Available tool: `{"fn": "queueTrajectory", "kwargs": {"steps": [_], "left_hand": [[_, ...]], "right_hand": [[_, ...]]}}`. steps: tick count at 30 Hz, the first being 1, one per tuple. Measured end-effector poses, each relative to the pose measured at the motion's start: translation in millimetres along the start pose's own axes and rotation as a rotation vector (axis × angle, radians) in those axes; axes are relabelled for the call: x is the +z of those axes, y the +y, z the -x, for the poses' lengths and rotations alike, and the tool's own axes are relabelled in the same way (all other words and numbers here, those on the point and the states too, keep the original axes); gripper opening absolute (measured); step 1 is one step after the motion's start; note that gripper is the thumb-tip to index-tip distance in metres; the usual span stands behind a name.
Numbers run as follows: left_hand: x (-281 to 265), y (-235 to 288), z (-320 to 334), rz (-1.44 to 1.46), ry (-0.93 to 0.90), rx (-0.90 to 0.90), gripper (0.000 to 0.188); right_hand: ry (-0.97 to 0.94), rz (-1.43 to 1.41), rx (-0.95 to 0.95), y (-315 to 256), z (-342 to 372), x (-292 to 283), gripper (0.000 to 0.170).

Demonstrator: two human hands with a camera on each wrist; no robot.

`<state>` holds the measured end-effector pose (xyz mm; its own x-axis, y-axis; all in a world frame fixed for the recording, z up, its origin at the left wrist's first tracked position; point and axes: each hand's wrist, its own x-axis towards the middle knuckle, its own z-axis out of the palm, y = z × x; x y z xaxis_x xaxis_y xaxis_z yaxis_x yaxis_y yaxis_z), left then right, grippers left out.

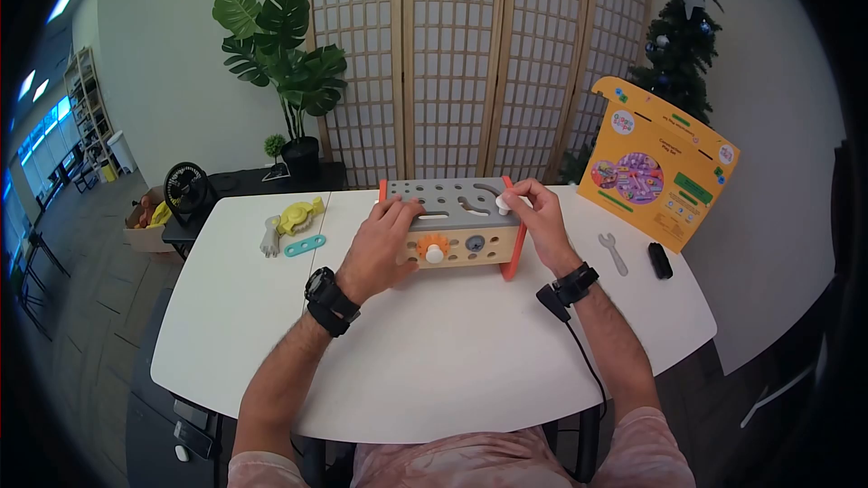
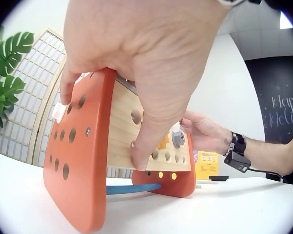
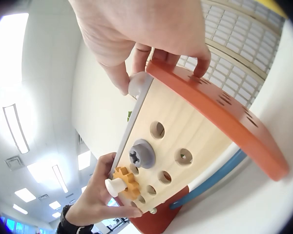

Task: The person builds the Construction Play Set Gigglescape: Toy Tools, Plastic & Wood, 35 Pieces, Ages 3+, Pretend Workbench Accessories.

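A wooden toy workbench (image 1: 457, 242) with a grey slotted top and red-orange end panels stands on the table. My left hand (image 1: 381, 239) grips its left end, thumb against the wooden front and fingers over the top. At the top right corner my right hand (image 1: 540, 221) pinches a white plastic peg (image 1: 503, 204) between thumb and finger, the other fingers by the right end panel (image 3: 224, 117). On the front sit an orange gear (image 3: 127, 182) with a white peg (image 3: 115, 186) through it and a grey screw head (image 3: 142, 153). Another white piece (image 2: 59, 112) sticks out of the left end panel.
Left on the white table (image 1: 244, 325) lie a yellow toy piece (image 1: 299, 216), a grey toy piece (image 1: 270, 237) and a teal strip with holes (image 1: 305, 246). To the right are a grey toy wrench (image 1: 613, 254), a black object (image 1: 660, 260) and a standing yellow box (image 1: 665, 163).
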<state>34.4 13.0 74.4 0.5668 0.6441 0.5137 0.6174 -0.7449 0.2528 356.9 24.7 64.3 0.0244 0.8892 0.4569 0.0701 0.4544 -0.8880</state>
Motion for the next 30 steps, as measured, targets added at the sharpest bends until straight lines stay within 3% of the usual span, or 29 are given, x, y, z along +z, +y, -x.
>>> {"fn": "queueTrajectory", "kwargs": {"steps": [8,30], "left_hand": [[0.0,0.8,0.2,-0.018,0.017,0.019,0.087],[1.0,-0.9,0.0,-0.006,0.003,0.007,0.087]], "right_hand": [[-0.013,0.030,-0.057,-6.8,3.0,3.3,0.007],[0.044,-0.046,0.012,-4.1,10.2,5.0,0.030]]}}
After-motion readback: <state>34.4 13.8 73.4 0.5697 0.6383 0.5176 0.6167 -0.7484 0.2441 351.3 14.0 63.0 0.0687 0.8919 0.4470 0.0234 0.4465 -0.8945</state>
